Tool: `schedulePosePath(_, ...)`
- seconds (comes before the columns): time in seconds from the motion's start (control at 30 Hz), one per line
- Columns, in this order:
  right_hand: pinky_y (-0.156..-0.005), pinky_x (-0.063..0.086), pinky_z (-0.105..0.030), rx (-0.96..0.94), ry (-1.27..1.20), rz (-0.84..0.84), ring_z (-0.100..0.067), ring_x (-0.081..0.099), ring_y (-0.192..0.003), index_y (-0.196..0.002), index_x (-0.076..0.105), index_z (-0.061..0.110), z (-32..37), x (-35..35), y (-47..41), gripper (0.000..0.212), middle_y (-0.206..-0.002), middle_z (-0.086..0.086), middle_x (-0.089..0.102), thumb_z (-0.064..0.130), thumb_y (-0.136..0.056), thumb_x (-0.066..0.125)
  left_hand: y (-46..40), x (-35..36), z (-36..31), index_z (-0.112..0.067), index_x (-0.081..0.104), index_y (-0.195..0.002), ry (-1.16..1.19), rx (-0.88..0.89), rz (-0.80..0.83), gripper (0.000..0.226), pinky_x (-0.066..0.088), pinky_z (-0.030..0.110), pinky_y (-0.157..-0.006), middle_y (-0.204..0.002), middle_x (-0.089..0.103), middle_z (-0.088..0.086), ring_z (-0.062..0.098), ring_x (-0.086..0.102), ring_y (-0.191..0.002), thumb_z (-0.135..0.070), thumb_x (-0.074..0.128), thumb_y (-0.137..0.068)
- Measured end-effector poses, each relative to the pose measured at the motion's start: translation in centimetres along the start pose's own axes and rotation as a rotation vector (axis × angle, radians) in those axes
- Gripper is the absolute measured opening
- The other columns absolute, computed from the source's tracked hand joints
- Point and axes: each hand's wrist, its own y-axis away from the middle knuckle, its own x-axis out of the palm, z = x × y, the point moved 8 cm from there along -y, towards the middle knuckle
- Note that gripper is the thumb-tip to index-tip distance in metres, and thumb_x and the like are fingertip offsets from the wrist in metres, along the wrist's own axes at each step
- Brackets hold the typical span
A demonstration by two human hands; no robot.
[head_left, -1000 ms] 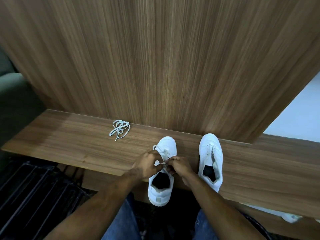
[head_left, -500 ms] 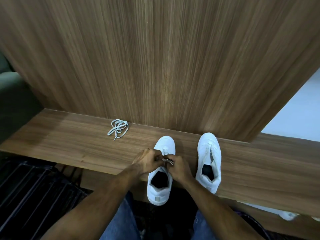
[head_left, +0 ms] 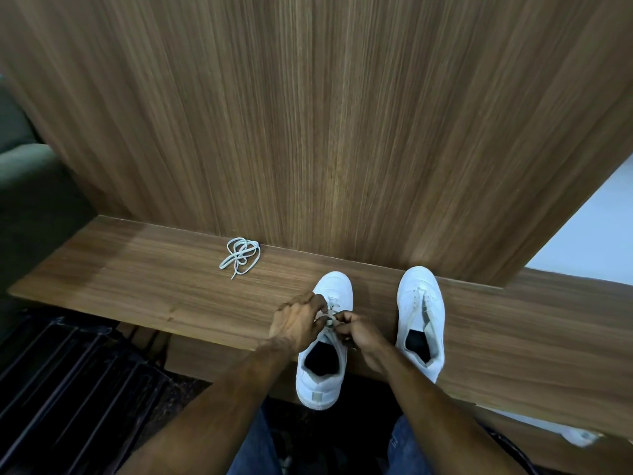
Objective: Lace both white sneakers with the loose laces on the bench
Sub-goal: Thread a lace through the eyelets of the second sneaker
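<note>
Two white sneakers stand on the wooden bench [head_left: 144, 282], toes toward the wall. The left sneaker [head_left: 334, 287] hangs its heel over the bench's front edge. My left hand [head_left: 297, 322] and my right hand [head_left: 358, 332] meet over its tongue, both pinching its white lace [head_left: 329, 317] at the eyelets. The right sneaker [head_left: 420, 303] stands a little to the right with no lace in its eyelets. A loose white lace [head_left: 240, 256] lies coiled on the bench at the back, well left of the shoes.
A tall wood-grain panel [head_left: 325, 132] rises straight behind the bench. Dark slatted flooring [head_left: 68, 389] lies below the bench at the left. My knees in blue jeans [head_left: 253, 447] are at the bottom. A white object [head_left: 582, 437] shows under the bench at the right.
My hands have stayed on the left sneaker's lace, fingers shifting slightly as they work it. The view has moved a little; shoes and coiled lace have not moved.
</note>
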Motion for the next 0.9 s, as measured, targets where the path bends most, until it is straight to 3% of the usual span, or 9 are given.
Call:
schedulePosePath(0.17,-0.052,0.032,-0.021,0.060,-0.056,-0.030,-0.009,0.042,-0.055,-0.073,0.054,0.020,-0.4,0.1,-0.3,0.031,-0.063,0.001,0.052,-0.005,-0.089,0.043,0.5,0.3,-0.1,-0.028,0.064,-0.110,0.087,-0.011,-0.036,0.022,0.044,0.034,-0.090,-0.120,0.056,-0.005,0.020,0.051,-0.117,-0.025,0.050,-0.093)
schedulePosePath(0.3,-0.051,0.033,-0.020,0.068,-0.070,-0.052,-0.009,0.046,-0.056,-0.074,0.057,0.019,-0.8,0.0,-0.3,0.032,-0.064,0.001,0.057,-0.004,-0.090,0.042,1.2,0.6,-0.7,-0.025,0.064,-0.117,0.099,0.022,-0.020,0.030,0.042,0.034,-0.096,-0.125,0.056,-0.003,0.020,0.050,-0.121,-0.030,0.056,-0.088)
schedulePosePath(0.43,-0.052,0.033,-0.021,0.054,-0.060,-0.073,-0.009,0.046,-0.056,-0.072,0.058,0.019,-0.4,-0.3,0.1,0.030,-0.063,0.002,0.057,-0.002,-0.091,0.048,0.4,0.0,-1.3,-0.027,0.066,-0.113,-0.156,0.074,-0.028,0.029,0.030,0.036,-0.102,-0.123,0.057,-0.005,0.019,0.047,-0.122,-0.038,0.049,-0.093)
schedulePosePath(0.57,-0.049,0.034,-0.020,0.028,-0.013,-0.110,-0.010,0.050,-0.056,-0.068,0.059,0.020,-0.2,-0.6,0.2,0.033,-0.063,0.001,0.060,-0.002,-0.090,0.048,-0.7,-0.6,-2.6,-0.019,0.065,-0.108,-0.403,0.106,0.072,0.043,0.031,0.039,-0.098,-0.118,0.062,0.005,0.028,0.057,-0.112,-0.053,0.043,-0.091)
schedulePosePath(0.7,-0.041,0.034,-0.014,0.026,0.030,-0.139,-0.004,0.049,-0.044,-0.067,0.058,0.019,0.2,-0.7,0.5,0.039,-0.055,0.002,0.058,-0.006,-0.091,0.041,-1.3,-0.5,-1.6,-0.014,0.065,-0.095,-0.181,-0.090,0.297,0.066,0.042,0.040,-0.087,-0.111,0.066,0.014,0.033,0.060,-0.104,-0.072,0.035,-0.086)
schedulePosePath(0.8,-0.051,0.042,-0.016,-0.042,0.061,-0.130,-0.006,0.054,-0.052,-0.066,0.062,0.017,0.8,-0.8,0.8,0.033,-0.056,0.003,0.060,-0.004,-0.090,0.053,-1.0,0.4,-0.7,-0.012,0.058,-0.077,0.142,-0.162,0.447,0.042,0.049,0.035,-0.079,-0.095,0.070,0.015,0.026,0.068,-0.086,-0.050,0.043,-0.085)
schedulePosePath(0.9,-0.071,0.050,-0.034,-0.165,0.279,-0.123,-0.012,0.059,-0.065,-0.071,0.069,0.019,2.2,-1.1,0.9,0.025,-0.064,0.004,0.066,0.007,-0.091,0.060,-1.0,-0.2,0.0,-0.017,0.052,-0.071,0.305,-0.204,0.396,0.028,0.053,0.035,-0.078,-0.071,0.063,0.003,0.028,0.071,-0.084,-0.029,0.044,-0.096)
